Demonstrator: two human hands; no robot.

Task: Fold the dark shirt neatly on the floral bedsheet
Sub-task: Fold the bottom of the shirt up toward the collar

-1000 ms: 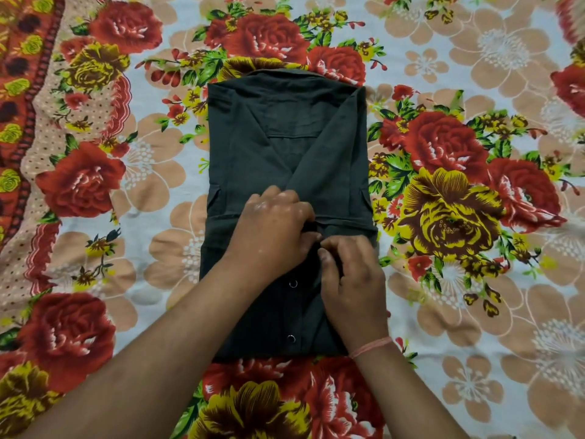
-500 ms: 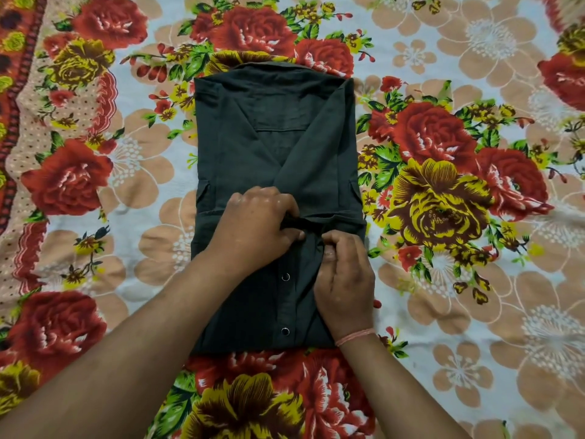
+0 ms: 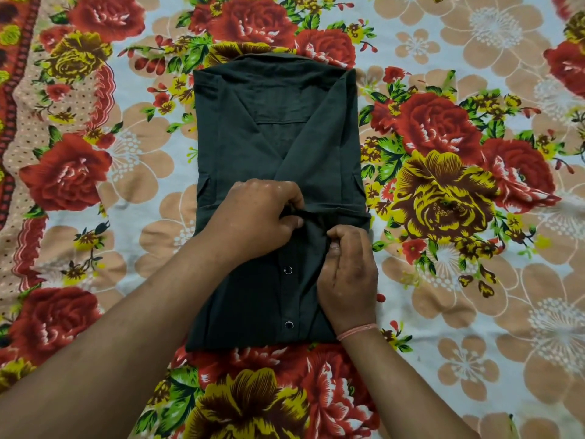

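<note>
The dark shirt lies as a narrow upright rectangle in the middle of the floral bedsheet, collar end far from me, both sides turned in. Its lower part is turned up over the middle, showing a placket with two metal snaps. My left hand pinches the fabric at the edge of that turned-up part, near the centre. My right hand, with a pink thread on the wrist, pinches the same edge just to the right and presses on the placket.
The bedsheet with red and yellow roses covers the whole view. A patterned red border strip runs along the left edge.
Both hands have stayed at the fold edge and tightened their pinch on the fabric. The view has shifted slightly; the shirt's shape is the same.
</note>
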